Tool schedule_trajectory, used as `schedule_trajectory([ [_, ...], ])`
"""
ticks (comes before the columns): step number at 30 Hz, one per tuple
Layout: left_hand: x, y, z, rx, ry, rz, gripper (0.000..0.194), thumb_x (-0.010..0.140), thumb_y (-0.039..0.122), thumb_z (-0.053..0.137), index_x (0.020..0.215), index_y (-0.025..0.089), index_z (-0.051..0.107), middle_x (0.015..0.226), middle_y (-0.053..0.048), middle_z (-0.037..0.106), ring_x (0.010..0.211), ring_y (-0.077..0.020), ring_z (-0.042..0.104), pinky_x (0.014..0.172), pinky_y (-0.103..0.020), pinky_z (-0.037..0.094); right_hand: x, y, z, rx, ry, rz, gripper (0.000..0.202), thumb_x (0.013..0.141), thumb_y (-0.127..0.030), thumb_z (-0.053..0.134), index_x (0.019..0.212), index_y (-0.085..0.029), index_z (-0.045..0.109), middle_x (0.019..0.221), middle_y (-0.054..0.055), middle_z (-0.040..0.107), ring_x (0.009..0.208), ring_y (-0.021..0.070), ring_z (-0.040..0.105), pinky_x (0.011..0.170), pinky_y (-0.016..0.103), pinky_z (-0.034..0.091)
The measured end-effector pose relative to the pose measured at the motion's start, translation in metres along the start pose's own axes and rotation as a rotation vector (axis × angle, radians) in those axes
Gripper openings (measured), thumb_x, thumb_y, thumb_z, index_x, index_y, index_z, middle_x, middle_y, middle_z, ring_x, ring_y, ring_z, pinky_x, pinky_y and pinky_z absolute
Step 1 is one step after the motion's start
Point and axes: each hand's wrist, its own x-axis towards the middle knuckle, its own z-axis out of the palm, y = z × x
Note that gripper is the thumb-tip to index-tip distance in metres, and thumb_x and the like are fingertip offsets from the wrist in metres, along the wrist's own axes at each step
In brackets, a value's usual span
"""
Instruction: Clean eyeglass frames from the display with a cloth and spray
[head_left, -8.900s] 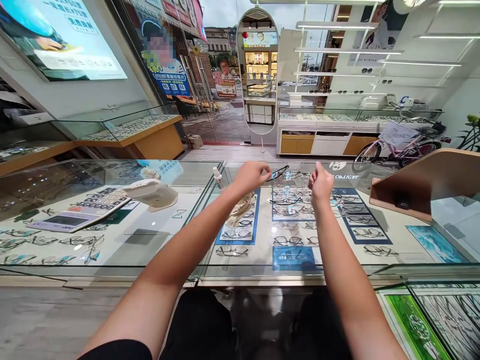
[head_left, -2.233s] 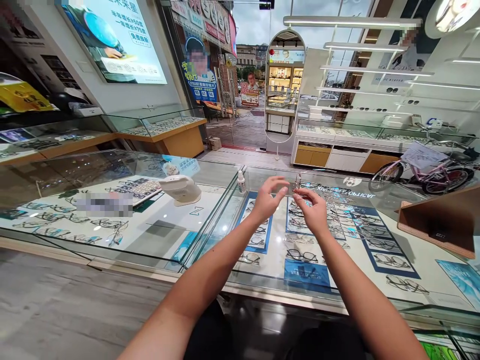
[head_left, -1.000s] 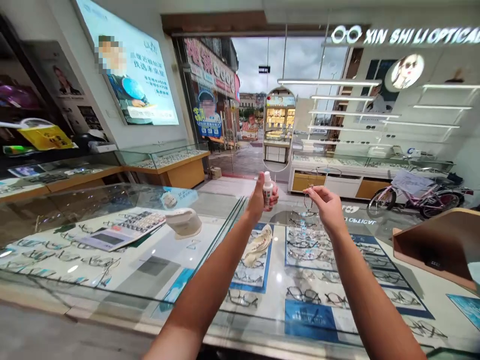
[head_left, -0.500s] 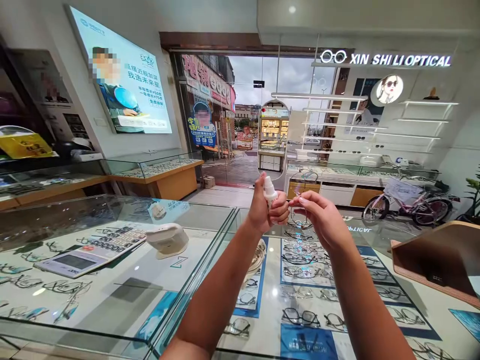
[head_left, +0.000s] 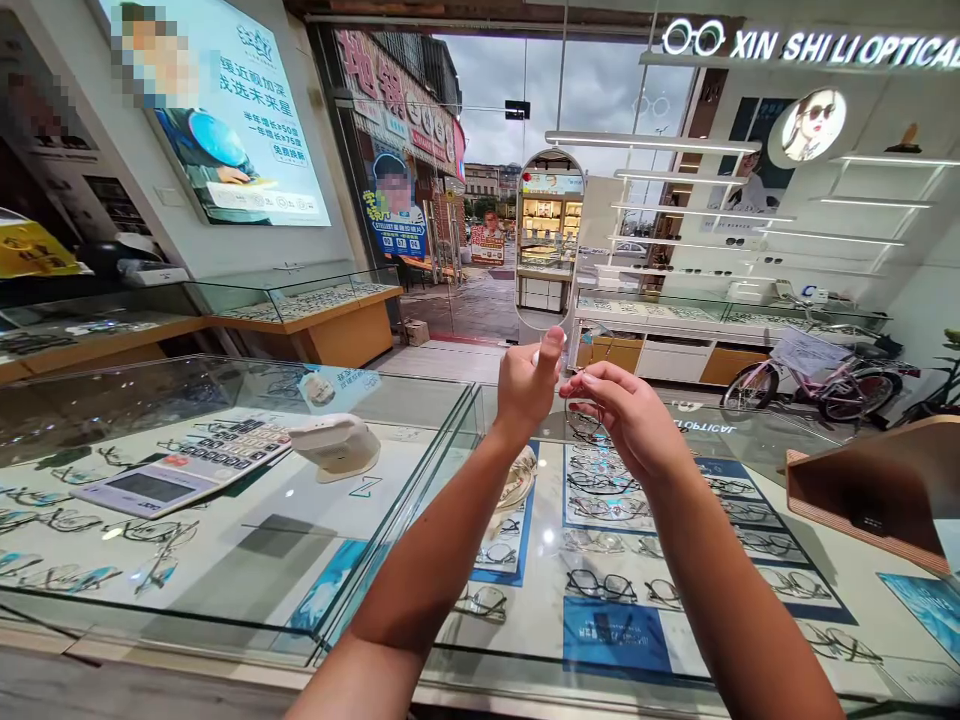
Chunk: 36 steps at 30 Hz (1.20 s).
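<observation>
While both hands hang above the glass-topped table, the eyeglasses sit near 1 o'clock from the wearer, lifted clear of the glass. Right hand: fingers pinched narrow on the thin frame, one lens hanging below the grip. Left hand, towards 9 o'clock of it, close by, contact unclear: fingers curled around a white-topped item, probably a small bottle, mostly hidden; thumb raised at the top. Judgement: a light, steady pinch on the frame suits, skin off the lens. If that thumb works a nozzle, best face it squarely to the lens, press briefly, and keep drips off display frames at 6 o'clock.
</observation>
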Motion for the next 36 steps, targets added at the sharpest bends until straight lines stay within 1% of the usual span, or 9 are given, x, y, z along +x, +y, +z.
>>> schedule_trajectory([
  [8,0.001,0.004,-0.002,-0.035,-0.055,-0.046,0.08,0.092,0.089,0.046,0.049,0.021,0.04,0.049,0.001,0.04,0.048,-0.0109,0.034,0.052,-0.031,0.027,-0.001,-0.001,-0.001,0.025,0.009,0.001,0.028,0.084,-0.05,0.085,0.088,-0.025,0.073,0.1,0.003,0.077,0.104,0.0224,0.07,0.098,0.039,0.053],
  [16,-0.003,0.002,0.007,-0.001,-0.233,-0.062,0.08,0.095,0.085,0.042,0.048,0.021,0.044,0.048,0.0,0.04,0.047,-0.0117,0.035,0.053,-0.03,0.026,0.013,-0.006,-0.026,0.074,0.25,-0.134,0.029,0.082,-0.049,0.084,0.091,-0.026,0.07,0.102,0.005,0.078,0.105,0.0232,0.071,0.095,0.038,0.056],
  [19,-0.007,-0.004,0.015,0.028,-0.283,-0.051,0.079,0.096,0.083,0.041,0.048,0.021,0.044,0.048,-0.001,0.042,0.048,-0.0123,0.036,0.054,-0.03,0.025,0.018,-0.005,-0.034,0.066,0.286,-0.143,0.031,0.081,-0.051,0.083,0.094,-0.026,0.068,0.104,0.005,0.078,0.105,0.0232,0.072,0.091,0.037,0.057],
  [25,-0.01,-0.002,0.017,-0.021,-0.309,-0.047,0.079,0.091,0.088,0.044,0.049,0.021,0.046,0.049,-0.001,0.042,0.05,-0.0131,0.036,0.055,-0.03,0.026,0.018,-0.005,-0.037,0.076,0.279,-0.148,0.03,0.082,-0.051,0.082,0.095,-0.027,0.069,0.105,0.004,0.078,0.104,0.022,0.072,0.089,0.036,0.058],
  [27,-0.004,-0.003,0.01,-0.044,-0.245,-0.038,0.078,0.092,0.089,0.04,0.054,0.022,0.048,0.052,-0.001,0.044,0.052,-0.014,0.04,0.056,-0.03,0.03,0.018,-0.005,-0.037,0.06,0.275,-0.158,0.029,0.084,-0.051,0.081,0.096,-0.028,0.069,0.106,0.004,0.079,0.105,0.0225,0.073,0.091,0.037,0.059],
  [30,0.013,-0.021,-0.006,0.023,-0.046,0.004,0.063,0.099,0.077,0.042,0.07,0.022,0.052,0.068,-0.002,0.054,0.065,-0.0164,0.05,0.066,-0.029,0.039,0.018,-0.007,-0.039,0.055,0.282,-0.169,0.029,0.084,-0.052,0.08,0.096,-0.028,0.068,0.106,0.004,0.079,0.107,0.0235,0.073,0.094,0.039,0.059],
  [32,0.027,-0.044,-0.017,0.207,0.053,0.003,0.043,0.102,0.061,0.049,0.083,0.023,0.053,0.085,-0.003,0.06,0.081,-0.0188,0.057,0.076,-0.029,0.044,0.018,-0.008,-0.039,0.08,0.291,-0.163,0.03,0.082,-0.051,0.082,0.095,-0.028,0.068,0.105,0.004,0.079,0.106,0.0234,0.073,0.094,0.039,0.06],
  [34,0.038,-0.075,-0.028,0.476,0.088,-0.071,0.022,0.101,0.044,0.053,0.097,0.023,0.054,0.106,-0.007,0.063,0.103,-0.0231,0.06,0.092,-0.032,0.047,0.018,-0.009,-0.039,0.104,0.296,-0.155,0.03,0.081,-0.05,0.083,0.094,-0.027,0.069,0.105,0.004,0.08,0.105,0.0231,0.074,0.093,0.037,0.06],
  [36,0.045,-0.106,-0.036,0.732,0.037,-0.189,0.02,0.099,0.033,0.054,0.114,0.02,0.052,0.129,-0.014,0.059,0.127,-0.028,0.056,0.108,-0.037,0.044,0.017,-0.009,-0.039,0.121,0.299,-0.152,0.029,0.08,-0.048,0.084,0.093,-0.027,0.07,0.104,0.004,0.08,0.103,0.0226,0.074,0.092,0.037,0.06],
])
